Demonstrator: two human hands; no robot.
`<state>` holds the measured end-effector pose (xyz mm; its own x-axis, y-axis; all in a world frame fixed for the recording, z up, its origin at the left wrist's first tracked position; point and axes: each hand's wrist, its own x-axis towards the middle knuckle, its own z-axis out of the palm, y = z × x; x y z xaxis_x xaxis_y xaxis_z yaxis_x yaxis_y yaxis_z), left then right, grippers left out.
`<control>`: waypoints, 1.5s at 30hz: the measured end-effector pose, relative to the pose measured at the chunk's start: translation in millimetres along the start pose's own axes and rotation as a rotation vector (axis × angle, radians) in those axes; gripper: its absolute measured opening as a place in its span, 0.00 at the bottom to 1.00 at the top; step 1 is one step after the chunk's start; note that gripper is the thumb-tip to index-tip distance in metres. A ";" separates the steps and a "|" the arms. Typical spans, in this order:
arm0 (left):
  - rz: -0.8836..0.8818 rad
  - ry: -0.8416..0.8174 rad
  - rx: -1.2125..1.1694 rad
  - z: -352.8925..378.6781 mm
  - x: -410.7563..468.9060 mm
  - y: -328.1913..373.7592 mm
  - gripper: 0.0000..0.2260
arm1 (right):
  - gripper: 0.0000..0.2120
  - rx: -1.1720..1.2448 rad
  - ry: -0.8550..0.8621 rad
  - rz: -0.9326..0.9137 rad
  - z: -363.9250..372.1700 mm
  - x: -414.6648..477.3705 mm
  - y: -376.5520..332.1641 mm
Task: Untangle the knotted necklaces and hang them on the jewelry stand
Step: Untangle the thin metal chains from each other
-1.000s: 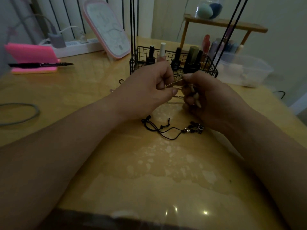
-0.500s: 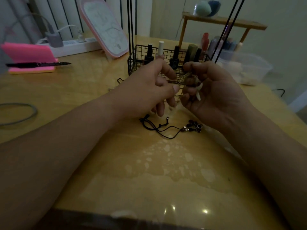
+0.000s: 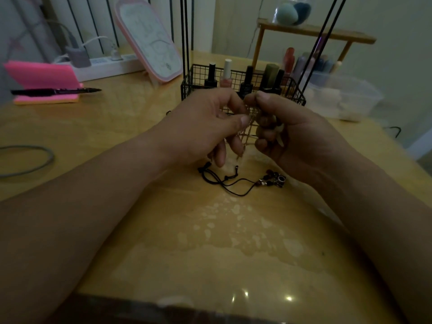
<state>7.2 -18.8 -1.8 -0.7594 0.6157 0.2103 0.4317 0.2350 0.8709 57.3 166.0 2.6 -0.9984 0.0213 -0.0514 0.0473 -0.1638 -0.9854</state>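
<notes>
- The left hand [image 3: 210, 123] was held just above the table, thumb and forefinger pinched on a thin chain [image 3: 246, 136]; its other fingers were curled downward.
- The right hand [image 3: 301, 139] was closed round the same chain, thumb on top and fingers folded into the palm.
- Much of the chain was hidden inside both grips. The knot could not be made out in the dim light.
- A pale pointed piece [image 3: 279, 137] was seen at the right fingers. Whether it was a pendant could not be told.
- The visible strands of the chain were hung nearly upright between the two hands, their lower ends close to the table [image 3: 163, 242].
- A black cord necklace [image 3: 225, 182] was laid flat below the hands, stretched left to right, with its beads [image 3: 273, 180] at the right end near the right wrist.
- Just behind the hands a black wire stand [image 3: 187, 90] was placed, with nail polish bottles [image 3: 211, 77] in its basket. Its rods [image 3: 185, 31] were cut off by the top edge.
- Bare tabletop was left open between the forearms, down to the near edge.
- A pen [image 3: 56, 91] on a pink pad [image 3: 42, 74] was set far left, well apart.
</notes>
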 end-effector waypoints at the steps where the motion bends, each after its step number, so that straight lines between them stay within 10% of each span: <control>1: 0.017 0.045 0.010 -0.3 0.3 -0.5 0.03 | 0.09 -0.005 0.000 0.001 -1.0 0.1 -0.4; 18: 0.090 0.176 -0.323 -24.6 6.9 0.0 0.04 | 0.12 -0.327 -0.015 0.019 -8.3 -0.1 0.6; 36: -0.042 -0.036 0.447 -27.9 5.2 -8.1 0.09 | 0.10 -0.520 -0.059 -0.091 -14.6 -1.3 -6.3; 45: 0.005 -0.118 0.436 -10.2 6.8 -11.0 0.11 | 0.09 -0.426 -0.147 -0.168 -12.4 -3.4 -9.2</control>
<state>-7.6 -24.9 -5.4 -0.7071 0.6932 0.1396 0.6191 0.5114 0.5960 60.6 179.6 9.8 -0.9855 -0.1316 0.1075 -0.1378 0.2494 -0.9585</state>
